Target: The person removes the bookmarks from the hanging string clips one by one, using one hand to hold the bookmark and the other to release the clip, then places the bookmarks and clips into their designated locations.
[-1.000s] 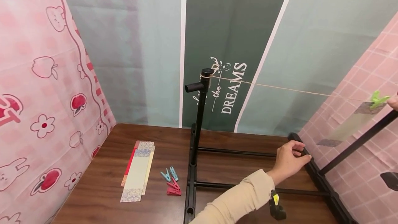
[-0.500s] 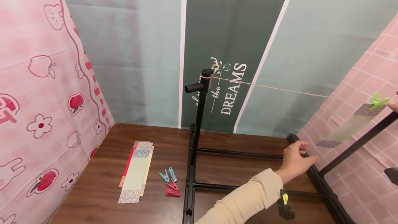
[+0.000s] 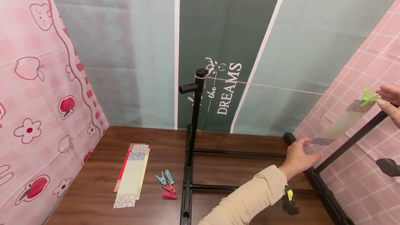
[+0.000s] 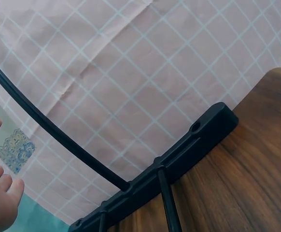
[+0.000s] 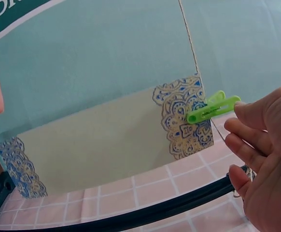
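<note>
A patterned paper strip [image 5: 106, 140] hangs from a twine line [image 3: 281, 88], held by a light green clothespin [image 5: 213, 108] at its upper end. Beside that clothespin is my right hand [image 3: 390, 101], its thumb tip at the handle end and its fingers loosely spread; whether the thumb touches is hard to tell. Below, my left hand [image 3: 298, 159] hovers near the strip's lower end with thumb and fingers apart, holding nothing. In the left wrist view, fingers of the left hand [image 4: 0, 198] show beside the strip's blue-patterned end [image 4: 16, 151].
A black rack frame [image 3: 193, 127] stands on the wooden table [image 3: 93, 183], with the twine tied to its post. More paper strips [image 3: 131, 176] lie stacked on the left. Two blue clothespins [image 3: 168, 176] and red clothespins [image 3: 168, 192] lie beside the frame.
My right hand has come further into view, its fingers now spread beside the green clothespin. My left hand has moved slightly right toward the strip's lower end. The view has shifted a little right.
</note>
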Tool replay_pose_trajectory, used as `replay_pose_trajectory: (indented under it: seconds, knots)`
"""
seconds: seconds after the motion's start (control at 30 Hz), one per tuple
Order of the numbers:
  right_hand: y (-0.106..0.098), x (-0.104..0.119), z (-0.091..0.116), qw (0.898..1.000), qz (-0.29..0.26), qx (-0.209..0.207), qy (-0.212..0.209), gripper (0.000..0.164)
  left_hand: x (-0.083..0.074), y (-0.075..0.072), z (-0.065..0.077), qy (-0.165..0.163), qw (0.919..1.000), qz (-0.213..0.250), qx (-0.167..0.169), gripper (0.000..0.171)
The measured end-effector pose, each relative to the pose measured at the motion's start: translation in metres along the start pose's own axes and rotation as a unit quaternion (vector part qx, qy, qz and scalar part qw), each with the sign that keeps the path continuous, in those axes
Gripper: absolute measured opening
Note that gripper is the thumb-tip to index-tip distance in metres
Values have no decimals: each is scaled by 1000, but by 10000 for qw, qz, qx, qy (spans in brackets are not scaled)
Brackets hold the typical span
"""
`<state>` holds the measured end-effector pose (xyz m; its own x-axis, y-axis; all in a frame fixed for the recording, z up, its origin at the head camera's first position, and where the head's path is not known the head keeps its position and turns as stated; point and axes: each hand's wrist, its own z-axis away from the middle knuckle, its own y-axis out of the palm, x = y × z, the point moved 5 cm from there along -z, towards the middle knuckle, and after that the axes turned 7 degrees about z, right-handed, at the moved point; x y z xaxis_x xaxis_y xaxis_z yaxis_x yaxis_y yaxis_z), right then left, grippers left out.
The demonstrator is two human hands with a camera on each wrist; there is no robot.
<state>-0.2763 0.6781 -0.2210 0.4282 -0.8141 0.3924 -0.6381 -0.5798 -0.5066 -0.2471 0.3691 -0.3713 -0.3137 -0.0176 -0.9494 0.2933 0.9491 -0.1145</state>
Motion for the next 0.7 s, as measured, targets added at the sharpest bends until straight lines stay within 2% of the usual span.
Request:
replay_pose_trajectory:
  seconds: [0.07,0.23,0.33,0.4,0.47,0.63,0.7]
  knots:
    - [2,2,0,9998,-133,137,-110,45,1,3,-1,-5,9999,-107,25,46]
    - [3,15,-2,9982,71,228,-553,41,5,5,-7,43,9995,-302,-6,51]
    - [3,19,-3,9959,326,231,-815,39,7,6,-8,-51,9996,-291,8,51]
    - [5,26,-3,9955,279,296,-855,38,8,7,-8,-147,9996,-242,40,50]
    - [8,41,-3,9946,264,383,-933,37,9,7,-8,-197,9995,-243,71,49]
    - [22,99,-3,9923,-479,699,-901,36,7,8,-8,-124,9993,-343,111,49]
    - [27,120,-3,9905,-871,785,-722,38,6,8,-8,-97,9992,-360,110,50]
